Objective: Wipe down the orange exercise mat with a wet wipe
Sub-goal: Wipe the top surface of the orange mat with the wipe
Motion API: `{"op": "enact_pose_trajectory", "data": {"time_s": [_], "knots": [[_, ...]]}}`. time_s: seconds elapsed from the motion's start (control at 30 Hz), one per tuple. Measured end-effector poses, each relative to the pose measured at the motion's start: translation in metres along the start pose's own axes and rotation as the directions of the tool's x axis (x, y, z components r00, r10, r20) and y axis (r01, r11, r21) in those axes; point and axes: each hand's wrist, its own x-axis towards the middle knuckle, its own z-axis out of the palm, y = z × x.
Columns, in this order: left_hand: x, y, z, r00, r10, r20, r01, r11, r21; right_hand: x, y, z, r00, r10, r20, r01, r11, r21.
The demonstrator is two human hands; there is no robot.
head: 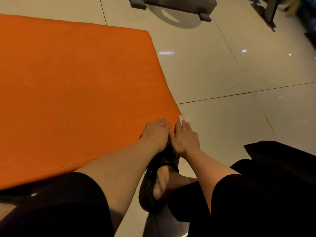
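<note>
The orange exercise mat [71, 86] lies on the tiled floor and fills the left half of the view. My left hand [156, 132] rests flat on the mat near its right edge, fingers straight. Just beside it, my right hand [184, 138] lies at the mat's right edge with straight fingers pressing on a white wet wipe [180, 118]. Only a small corner of the wipe shows past the fingertips; the rest is hidden under the hand.
My foot in a black sandal [159, 182] sits on the floor below my hands, by the mat's near corner. Glossy beige floor tiles [230, 74] spread to the right. A dark equipment base [171, 4] and a metal leg [271, 12] stand at the far end.
</note>
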Motion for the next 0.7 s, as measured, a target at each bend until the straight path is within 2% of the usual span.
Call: {"op": "enact_pose_trajectory", "data": {"time_s": [0.1,0.2,0.27,0.37,0.5,0.53,0.63,0.7], "knots": [[0.005,-0.002,-0.001,1.000,-0.011,-0.017,0.011,1.000,0.019,0.016,0.004,-0.025,0.976,-0.058,0.209,0.094,0.982,-0.163],[0.004,-0.002,-0.003,0.999,0.025,-0.047,-0.021,0.996,0.091,0.012,0.021,-0.042,0.907,-0.235,0.350,0.254,0.967,-0.007],[0.004,-0.001,-0.003,0.997,0.043,-0.064,-0.035,0.993,0.110,-0.001,0.039,-0.041,0.875,-0.327,0.358,0.293,0.945,0.148],[0.009,-0.001,-0.009,0.997,0.056,-0.047,-0.050,0.991,0.121,-0.006,0.052,-0.027,0.874,-0.389,0.293,0.312,0.909,0.276],[0.022,-0.004,-0.027,0.995,0.091,0.030,-0.095,0.970,0.224,0.018,0.049,-0.022,0.923,-0.377,0.082,0.317,0.862,0.395],[0.023,-0.005,-0.029,0.993,0.102,0.057,-0.113,0.963,0.244,0.018,0.049,-0.018,0.927,-0.374,0.032,0.332,0.857,0.393],[0.027,-0.006,-0.031,0.985,0.131,0.114,-0.159,0.946,0.282,0.002,0.051,0.008,0.913,-0.389,-0.125,0.408,0.884,0.230],[0.031,-0.009,-0.033,0.982,0.133,0.135,-0.167,0.943,0.289,-0.001,0.053,0.014,0.915,-0.372,-0.158,0.401,0.883,0.245]]}}
